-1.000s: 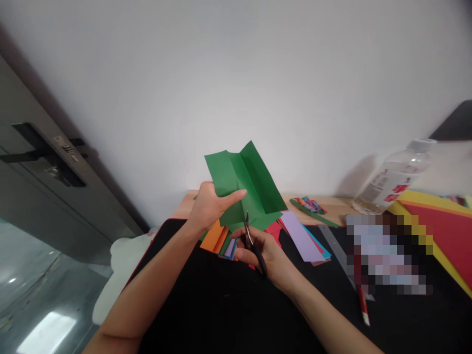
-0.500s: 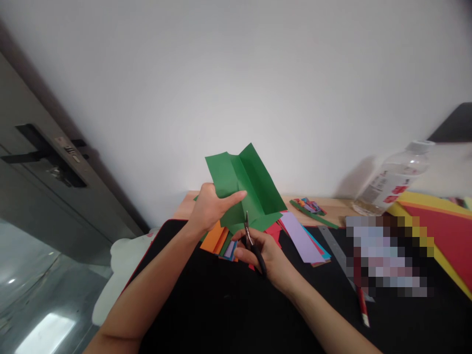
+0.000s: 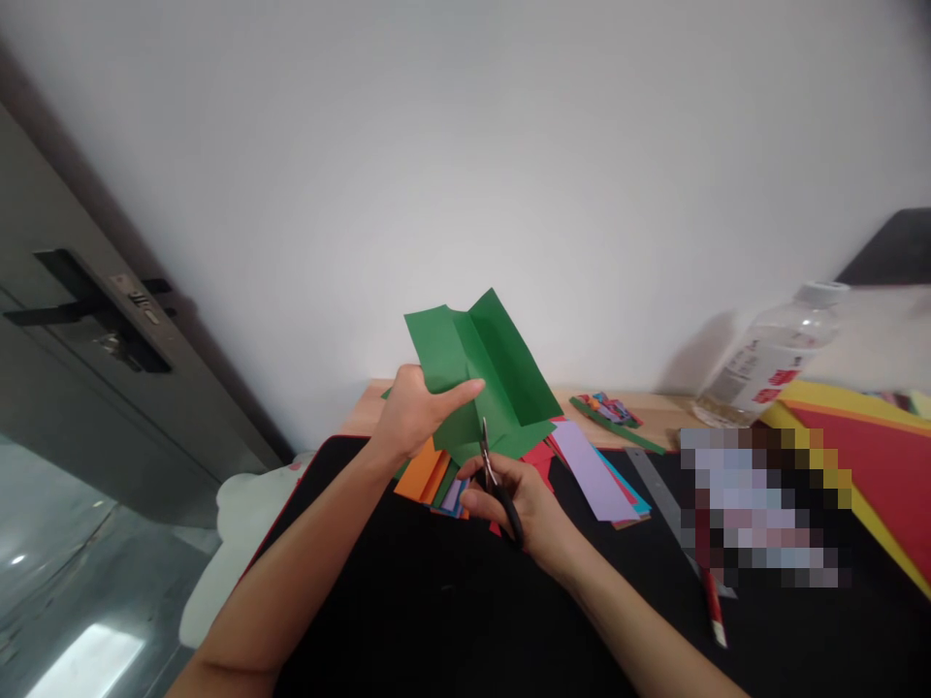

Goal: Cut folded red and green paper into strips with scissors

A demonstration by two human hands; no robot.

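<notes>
My left hand (image 3: 416, 412) grips a creased sheet of green paper (image 3: 495, 364) by its left side, the thumb lying across its front. The sheet is folded lengthwise, its right panel tilted up. In my right hand (image 3: 528, 504) is a pair of black-handled scissors (image 3: 489, 463), fingers around the handles. The blades point upward at the lower part of the green sheet, where a cut flap (image 3: 528, 441) spreads to the right. Below the sheet lie orange paper pieces (image 3: 422, 473) and some blue and purple ones, partly hidden by my hands.
Right of my hands are purple paper strips (image 3: 593, 470), a metal ruler (image 3: 669, 499) and a red pen (image 3: 714, 606) on the black mat (image 3: 436, 620). A plastic bottle (image 3: 778, 354), red and yellow sheets (image 3: 865, 475) and colourful scraps (image 3: 611, 409) sit farther back. A wall rises behind.
Hardly anything differs. The view has shifted slightly, and both hands keep their hold on the green paper and the scissors.
</notes>
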